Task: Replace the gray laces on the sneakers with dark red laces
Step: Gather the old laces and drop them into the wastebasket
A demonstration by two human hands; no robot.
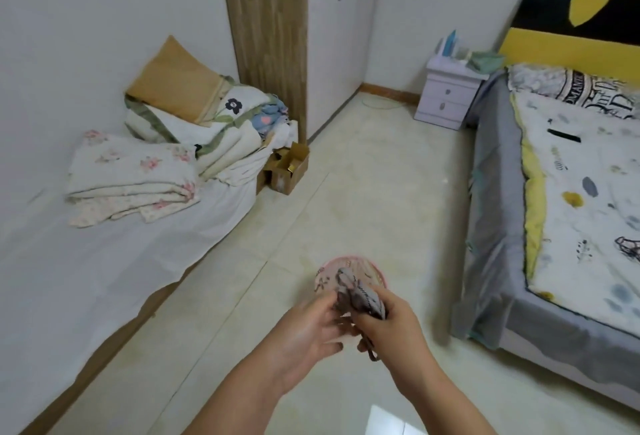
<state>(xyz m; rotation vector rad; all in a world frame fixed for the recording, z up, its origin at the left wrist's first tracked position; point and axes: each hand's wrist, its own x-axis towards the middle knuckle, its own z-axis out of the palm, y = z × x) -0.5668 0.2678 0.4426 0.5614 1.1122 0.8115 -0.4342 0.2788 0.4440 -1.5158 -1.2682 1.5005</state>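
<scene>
Both hands meet low in the middle of the view, over the tiled floor. My right hand (391, 320) grips a small bundle of laces (363, 296) wrapped in a grey striped band, and a dark loop of lace (372, 353) hangs below the fist. My left hand (311, 327) is blurred; its thumb and fingertips pinch the bundle's left side. The laces look dull grey-brown in the blur, so I cannot tell their true colour. No sneakers are in view.
A round pink patterned object (349, 266) sits on the floor just beyond my hands. To the left is a low white-sheeted mattress (104, 278) with folded quilts (138, 175), and near it an open cardboard box (291, 168). A bed (571, 192) and a nightstand (446, 95) are on the right.
</scene>
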